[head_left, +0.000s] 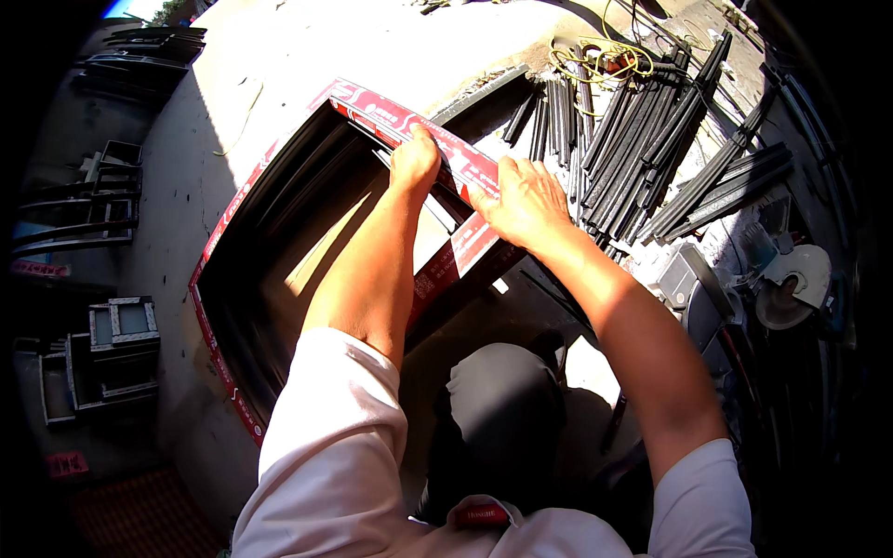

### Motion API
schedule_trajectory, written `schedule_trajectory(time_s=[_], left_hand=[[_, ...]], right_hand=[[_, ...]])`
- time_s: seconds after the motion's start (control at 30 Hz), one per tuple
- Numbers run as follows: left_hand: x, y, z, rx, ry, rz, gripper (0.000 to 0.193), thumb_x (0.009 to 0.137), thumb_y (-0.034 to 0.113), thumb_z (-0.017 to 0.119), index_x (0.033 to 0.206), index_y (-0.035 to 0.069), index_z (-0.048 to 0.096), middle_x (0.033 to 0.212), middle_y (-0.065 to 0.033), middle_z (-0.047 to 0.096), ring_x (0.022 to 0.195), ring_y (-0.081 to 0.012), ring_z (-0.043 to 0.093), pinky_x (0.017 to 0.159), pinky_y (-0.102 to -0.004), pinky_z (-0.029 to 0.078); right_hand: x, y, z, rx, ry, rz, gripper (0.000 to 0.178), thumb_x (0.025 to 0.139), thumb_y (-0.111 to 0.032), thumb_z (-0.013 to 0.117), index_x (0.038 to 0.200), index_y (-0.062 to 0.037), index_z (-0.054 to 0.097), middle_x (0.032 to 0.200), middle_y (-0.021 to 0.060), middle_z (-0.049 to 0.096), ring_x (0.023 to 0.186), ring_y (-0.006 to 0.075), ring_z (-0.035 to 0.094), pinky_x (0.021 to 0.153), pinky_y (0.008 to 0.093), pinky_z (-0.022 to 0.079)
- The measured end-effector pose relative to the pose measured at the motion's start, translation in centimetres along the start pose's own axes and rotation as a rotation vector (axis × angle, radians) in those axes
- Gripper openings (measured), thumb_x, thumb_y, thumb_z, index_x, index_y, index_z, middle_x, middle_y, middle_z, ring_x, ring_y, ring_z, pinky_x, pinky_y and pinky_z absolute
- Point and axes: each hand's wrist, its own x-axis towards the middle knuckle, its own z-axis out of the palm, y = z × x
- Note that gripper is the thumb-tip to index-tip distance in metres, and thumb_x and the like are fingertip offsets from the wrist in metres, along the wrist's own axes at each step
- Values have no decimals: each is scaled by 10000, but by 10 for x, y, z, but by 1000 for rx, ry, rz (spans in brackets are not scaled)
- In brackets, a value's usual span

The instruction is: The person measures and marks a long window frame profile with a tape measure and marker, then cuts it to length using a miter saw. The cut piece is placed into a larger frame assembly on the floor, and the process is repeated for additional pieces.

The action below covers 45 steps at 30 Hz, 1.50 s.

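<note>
A large dark window frame (223, 219), covered with red protective film along its edges, stands tilted in front of me. My left hand (416, 160) is closed around its far upper bar, with the thumb lying along the red film. Farther right on the same bar, my right hand (528, 203) grips the frame near where a red-filmed crossbar (456, 260) meets it. Part of the fingers of both hands is hidden behind the bar. Below the frame, my bent knee (502, 391) in dark trousers shows near its lower right side.
Dark metal bars (642, 139) lie heaped at the far right, with a coiled yellow cable (609, 58) by them. A power saw with a pale round guard (795, 279) stands at the right. Smaller frames (121, 325) and stacked dark frames (139, 56) are along the left.
</note>
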Motion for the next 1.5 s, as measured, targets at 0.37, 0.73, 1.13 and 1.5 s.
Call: schedule_trajectory(time_s=[0.37, 0.73, 1.13, 1.5], left_hand=[[60, -12, 0, 13, -51, -53, 1123, 931, 755, 497, 1448, -241, 454, 1556, -417, 443, 1473, -439, 491, 1215, -416, 396], [87, 1, -23, 199, 2, -18, 769, 924, 588, 631, 1273, -92, 708, 1324, -264, 694, 1189, -337, 697, 1005, -432, 543], [85, 2, -19, 214, -64, -38, 842, 932, 637, 502, 1338, -78, 682, 1451, -340, 607, 1464, -390, 518, 1223, -395, 372], [55, -5, 2, -144, -19, -36, 891, 911, 715, 703, 1225, -119, 722, 1234, -239, 732, 1075, -299, 725, 938, -386, 565]], right_hand=[[19, -8, -1, -62, -145, 101, 609, 926, -557, 743, 1074, 32, 709, 1036, 251, 764, 1004, 422, 751, 891, 535, 572], [20, -10, 0, -37, -160, 77, 572, 926, -534, 742, 1075, 16, 698, 1008, 243, 764, 975, 413, 752, 877, 522, 572], [-21, 35, 15, 298, 137, 20, 482, 1001, -437, 680, 1169, 15, 703, 1091, 250, 732, 1042, 443, 690, 937, 539, 508], [-385, 207, 87, 141, 141, 534, 288, 966, -181, 695, 1194, -7, 671, 1090, 225, 699, 1048, 415, 678, 919, 512, 544]])
